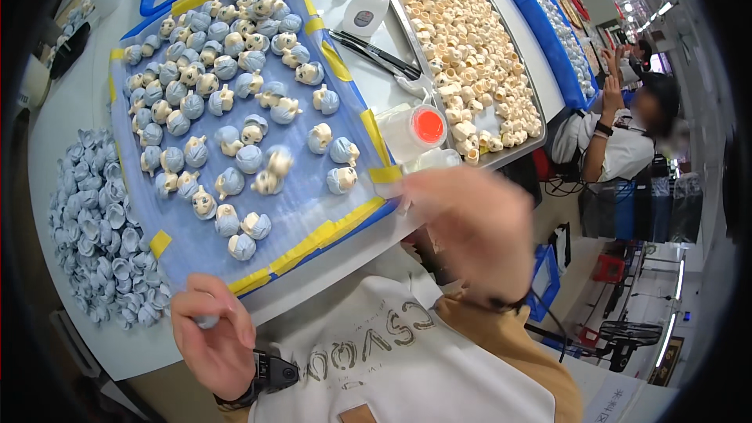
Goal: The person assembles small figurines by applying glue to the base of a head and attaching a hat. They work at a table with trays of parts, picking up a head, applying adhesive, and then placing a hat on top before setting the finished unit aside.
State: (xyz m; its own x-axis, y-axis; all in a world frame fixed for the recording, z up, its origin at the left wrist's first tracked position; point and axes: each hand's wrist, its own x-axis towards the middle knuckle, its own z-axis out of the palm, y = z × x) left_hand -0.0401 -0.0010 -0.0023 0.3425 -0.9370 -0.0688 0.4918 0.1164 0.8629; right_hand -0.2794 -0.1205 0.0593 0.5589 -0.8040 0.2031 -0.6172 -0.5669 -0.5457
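Observation:
My left hand is closed at the near left corner of a blue tray, its fingers curled round a small pale blue piece that is mostly hidden. On the lined, yellow-taped tray lie many small doll heads, cream-coloured with pale blue hair; one doll head looks smeared by motion. Beyond the tray's near right corner, my right hand is blurred, and its fingers cannot be made out. Closest to it are a clear tub with a red-orange top and a metal tray of cream pieces.
A heap of pale blue hollow shells lies at the left. Behind the tub are black tweezers and a white squeeze bottle. Farther right stand a blue bin of pale blue parts and another person.

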